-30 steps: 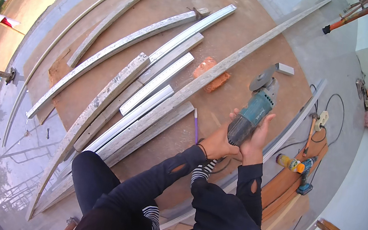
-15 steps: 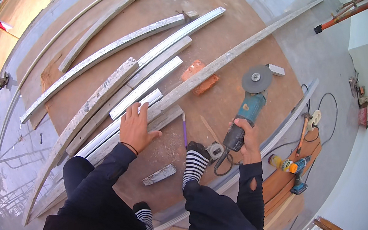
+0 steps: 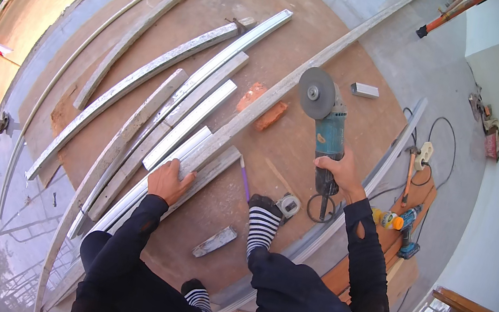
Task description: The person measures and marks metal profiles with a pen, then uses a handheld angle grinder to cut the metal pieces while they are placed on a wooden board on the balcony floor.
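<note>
My right hand (image 3: 340,170) is wrapped round the rear handle of a teal and black angle grinder (image 3: 330,133). The grinder's dark cutting disc (image 3: 316,93) points away from me, over a long grey wooden bar (image 3: 299,91). With fingers bent, my left hand (image 3: 170,180) grips a white metal bar (image 3: 198,140) beside the long wooden bar. A shorter white metal bar (image 3: 192,126) lies just to its left. Between my hands, a purple pencil (image 3: 244,179) and a tape measure (image 3: 288,205) rest near my striped sock (image 3: 263,225). A short offcut (image 3: 216,241) lies nearer me.
Several more bars lie to the left, among them a weathered beam (image 3: 135,95). An orange brick piece (image 3: 262,107) sits under the long bar. At right are a metal channel (image 3: 386,158), a power strip (image 3: 423,155), a hammer (image 3: 409,178), a cordless drill (image 3: 409,230) and loose cables.
The grinder has been raised and moved left, its disc now over the long bar. My left hand has come down and closed on the white metal bar.
</note>
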Demonstrator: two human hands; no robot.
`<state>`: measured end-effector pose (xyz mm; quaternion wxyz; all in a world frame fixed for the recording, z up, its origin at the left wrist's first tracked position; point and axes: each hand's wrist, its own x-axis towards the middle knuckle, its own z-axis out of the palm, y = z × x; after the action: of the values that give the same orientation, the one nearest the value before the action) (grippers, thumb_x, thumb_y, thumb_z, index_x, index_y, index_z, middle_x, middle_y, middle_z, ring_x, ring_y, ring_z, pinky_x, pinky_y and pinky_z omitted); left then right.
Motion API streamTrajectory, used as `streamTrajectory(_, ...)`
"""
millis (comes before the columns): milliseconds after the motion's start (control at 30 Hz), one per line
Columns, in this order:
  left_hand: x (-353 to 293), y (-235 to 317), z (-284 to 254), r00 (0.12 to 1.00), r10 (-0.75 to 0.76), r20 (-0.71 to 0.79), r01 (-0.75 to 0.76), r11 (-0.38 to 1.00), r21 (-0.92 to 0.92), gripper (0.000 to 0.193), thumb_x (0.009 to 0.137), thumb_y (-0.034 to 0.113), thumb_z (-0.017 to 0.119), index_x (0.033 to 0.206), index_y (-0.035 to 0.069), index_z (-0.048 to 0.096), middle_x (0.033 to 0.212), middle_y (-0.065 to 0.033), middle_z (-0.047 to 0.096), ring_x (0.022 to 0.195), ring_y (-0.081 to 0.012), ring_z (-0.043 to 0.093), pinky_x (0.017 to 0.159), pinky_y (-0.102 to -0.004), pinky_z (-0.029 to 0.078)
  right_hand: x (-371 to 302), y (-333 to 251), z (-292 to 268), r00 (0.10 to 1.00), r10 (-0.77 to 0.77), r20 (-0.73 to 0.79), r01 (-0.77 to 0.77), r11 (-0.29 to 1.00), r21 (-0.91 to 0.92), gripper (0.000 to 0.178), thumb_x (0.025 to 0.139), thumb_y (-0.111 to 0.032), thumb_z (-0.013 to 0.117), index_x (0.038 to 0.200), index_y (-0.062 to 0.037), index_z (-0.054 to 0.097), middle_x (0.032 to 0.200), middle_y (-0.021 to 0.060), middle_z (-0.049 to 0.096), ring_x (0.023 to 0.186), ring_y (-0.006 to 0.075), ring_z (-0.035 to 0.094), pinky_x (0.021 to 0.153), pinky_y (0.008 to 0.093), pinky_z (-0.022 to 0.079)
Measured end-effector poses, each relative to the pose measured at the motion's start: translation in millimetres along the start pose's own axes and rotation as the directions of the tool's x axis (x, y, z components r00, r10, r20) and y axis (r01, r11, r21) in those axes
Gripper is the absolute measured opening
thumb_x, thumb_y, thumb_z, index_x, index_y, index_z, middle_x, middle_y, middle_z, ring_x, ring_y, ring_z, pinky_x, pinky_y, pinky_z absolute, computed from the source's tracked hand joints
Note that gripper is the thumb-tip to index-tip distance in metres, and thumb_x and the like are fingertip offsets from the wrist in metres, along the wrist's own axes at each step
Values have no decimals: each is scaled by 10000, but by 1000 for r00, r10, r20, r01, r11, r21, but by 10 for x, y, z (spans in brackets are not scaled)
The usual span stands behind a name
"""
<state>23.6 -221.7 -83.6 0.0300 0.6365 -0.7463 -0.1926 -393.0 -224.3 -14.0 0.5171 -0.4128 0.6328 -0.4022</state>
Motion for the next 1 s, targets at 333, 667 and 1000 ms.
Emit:
streamTrajectory(333,329,193,-82,977,-71,201,69,997,15,562,786,520,675,1021,24,559,847,-222,689,797,-382,679,699,-489,523,393,-123,30,991,-62,123,107,909,-403,600,639,-190,773,1169,10,575,895,73,640,824,184,618,772,310,497)
streamTrajectory(667,264,90,2,978,-120,169,119,993,18,522,794,496,669,951,1,607,824,-251,683,785,-414,674,720,-495,532,674,-77,286,974,-6,226,127,840,-527,688,617,-255,757,1200,43,544,980,165,629,895,239,613,805,335,495)
streamTrajectory(1000,282,114,13,978,-119,170,121,993,-2,499,794,473,671,953,4,611,822,-247,685,789,-414,675,728,-493,535,822,-25,321,967,-46,250,179,821,-542,694,622,-266,755,1198,52,535,982,188,632,899,266,616,815,344,491)
